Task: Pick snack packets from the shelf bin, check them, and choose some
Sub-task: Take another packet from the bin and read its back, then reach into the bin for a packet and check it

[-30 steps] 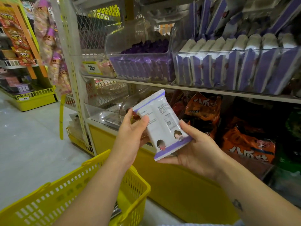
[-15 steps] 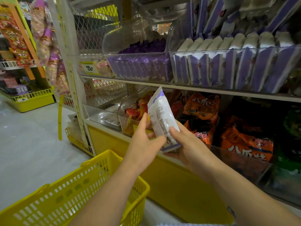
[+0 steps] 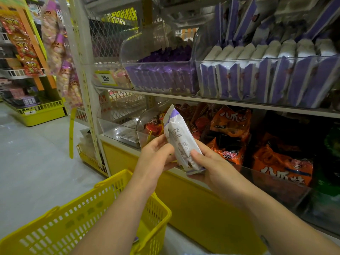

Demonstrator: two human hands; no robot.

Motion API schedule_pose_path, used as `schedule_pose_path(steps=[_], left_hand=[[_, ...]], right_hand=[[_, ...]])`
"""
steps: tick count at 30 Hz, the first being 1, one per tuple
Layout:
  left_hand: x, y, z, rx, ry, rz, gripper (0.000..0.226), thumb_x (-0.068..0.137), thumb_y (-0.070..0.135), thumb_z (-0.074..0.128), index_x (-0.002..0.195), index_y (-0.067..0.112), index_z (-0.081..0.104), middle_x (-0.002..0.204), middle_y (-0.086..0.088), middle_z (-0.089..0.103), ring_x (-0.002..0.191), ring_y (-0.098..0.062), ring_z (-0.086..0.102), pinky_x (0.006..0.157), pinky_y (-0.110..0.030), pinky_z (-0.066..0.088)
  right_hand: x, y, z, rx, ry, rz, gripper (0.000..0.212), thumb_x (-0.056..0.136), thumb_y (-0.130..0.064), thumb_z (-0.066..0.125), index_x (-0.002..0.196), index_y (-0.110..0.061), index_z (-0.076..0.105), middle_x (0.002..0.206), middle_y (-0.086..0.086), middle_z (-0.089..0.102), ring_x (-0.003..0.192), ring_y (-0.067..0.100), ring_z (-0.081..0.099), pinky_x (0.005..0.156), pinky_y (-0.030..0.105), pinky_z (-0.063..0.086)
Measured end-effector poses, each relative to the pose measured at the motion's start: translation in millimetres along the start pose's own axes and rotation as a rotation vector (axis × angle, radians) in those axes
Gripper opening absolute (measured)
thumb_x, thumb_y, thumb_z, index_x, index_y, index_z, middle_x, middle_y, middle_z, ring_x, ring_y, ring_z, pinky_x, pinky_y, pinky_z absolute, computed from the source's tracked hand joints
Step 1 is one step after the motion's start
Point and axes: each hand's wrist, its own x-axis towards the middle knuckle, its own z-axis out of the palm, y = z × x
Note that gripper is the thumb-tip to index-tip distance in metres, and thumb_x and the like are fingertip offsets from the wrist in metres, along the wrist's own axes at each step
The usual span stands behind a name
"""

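both hands [image 3: 185,162] hold white-purple snack packet [image 3: 179,138] (tilted).

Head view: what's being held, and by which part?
A white-and-purple snack packet. The right hand pinches its lower end, thumb on the printed face; the left hand grips its lower left edge.

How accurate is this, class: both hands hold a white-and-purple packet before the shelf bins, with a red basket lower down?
One mistake: the basket is yellow, not red, as the head view shows. The rest stands: the left hand and right hand both hold the white-and-purple packet before the shelf bins.
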Motion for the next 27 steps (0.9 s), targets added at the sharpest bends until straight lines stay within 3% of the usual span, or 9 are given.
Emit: schedule_pose_path(steps=[5,9,11,14,17,21,23,25,27], left_hand=[[-0.9,1.8,-0.8,-0.028,0.058,0.025,0.039,0.080,0.033,0.052,0.115,0.024,0.065,0.099,0.002,0.076,0.086,-0.028,0.074,0.080,-0.041,0.057],[-4.0,1.9,2.3,0.007,0.066,0.079,0.026,0.098,0.033,0.048,0.118,0.025,0.063,0.097,0.008,0.074,0.083,-0.022,0.074,0.066,-0.029,0.057],[-6.9,4.5,5.8,0.044,0.025,0.111,0.028,0.099,0.037,0.048,0.123,0.032,0.060,0.102,0.010,0.073,0.087,-0.014,0.073,0.064,-0.021,0.055],[-13.4,13.8,11.2,0.094,-0.075,0.156,0.041,0.091,0.031,0.054,0.127,0.050,0.051,0.114,0.015,0.070,0.101,-0.008,0.069,0.073,-0.023,0.056],[-18.8,24.5,14.1,0.173,-0.132,0.193,0.052,0.091,0.025,0.059,0.120,0.065,0.043,0.114,0.018,0.069,0.101,-0.006,0.068,0.075,-0.022,0.056],[-17.7,52.9,22.5,0.188,-0.103,0.280,0.054,0.093,0.020,0.063,0.125,0.058,0.044,0.107,0.015,0.071,0.093,-0.007,0.071,0.068,-0.021,0.056],[-15.4,73.2,31.8,0.118,-0.079,0.314,0.045,0.093,0.022,0.063,0.123,0.052,0.049,0.108,0.012,0.072,0.097,-0.010,0.070,0.079,-0.030,0.057],[-14.7,91.9,43.1,0.051,-0.055,0.358,0.039,0.089,0.028,0.066,0.119,0.049,0.052,0.109,0.009,0.073,0.102,-0.012,0.069,0.091,-0.038,0.054],[-16.6,107.7,56.4,0.021,-0.066,0.404,0.048,0.078,0.037,0.073,0.120,0.047,0.051,0.110,0.006,0.072,0.103,-0.014,0.069,0.090,-0.039,0.054]], right_hand=[[-3.3,-4.6,2.2,-0.004,-0.051,0.003,0.031,0.092,-0.047,0.051,0.113,-0.069,0.052,0.122,-0.026,0.062,0.106,-0.002,0.061,0.088,0.027,0.051],[-3.8,-4.1,-0.6,0.077,-0.054,-0.014,0.037,0.087,-0.043,0.048,0.120,-0.057,0.054,0.122,-0.017,0.065,0.110,0.008,0.063,0.096,0.036,0.049],[-4.6,-6.4,0.5,0.147,-0.042,-0.016,0.038,0.089,-0.039,0.047,0.125,-0.046,0.054,0.122,-0.007,0.067,0.111,0.019,0.065,0.096,0.041,0.051],[-9.0,-15.4,2.6,0.244,0.009,-0.044,0.038,0.093,-0.030,0.046,0.131,-0.030,0.053,0.123,0.002,0.068,0.110,0.023,0.066,0.088,0.036,0.057],[-17.0,-26.5,3.6,0.162,0.041,-0.098,0.045,0.092,-0.033,0.055,0.137,-0.030,0.048,0.128,0.000,0.065,0.115,0.022,0.063,0.094,0.040,0.054],[-20.2,-53.7,-2.7,0.097,0.245,-0.159,0.056,0.093,-0.019,0.059,0.143,-0.027,0.037,0.123,-0.001,0.067,0.107,0.018,0.067,0.092,0.040,0.055],[-19.1,-76.3,-8.3,0.103,0.359,-0.177,0.061,0.097,-0.016,0.054,0.148,-0.033,0.026,0.128,-0.003,0.063,0.107,0.016,0.067,0.093,0.039,0.054],[-18.3,-102.3,-14.8,0.119,0.434,-0.225,0.051,0.098,-0.016,0.051,0.143,-0.035,0.034,0.126,-0.010,0.062,0.107,0.013,0.066,0.091,0.035,0.054],[-16.9,-129.3,-19.4,0.161,0.456,-0.280,0.039,0.100,-0.014,0.048,0.132,-0.035,0.046,0.118,-0.009,0.067,0.100,0.011,0.069,0.080,0.031,0.058]])
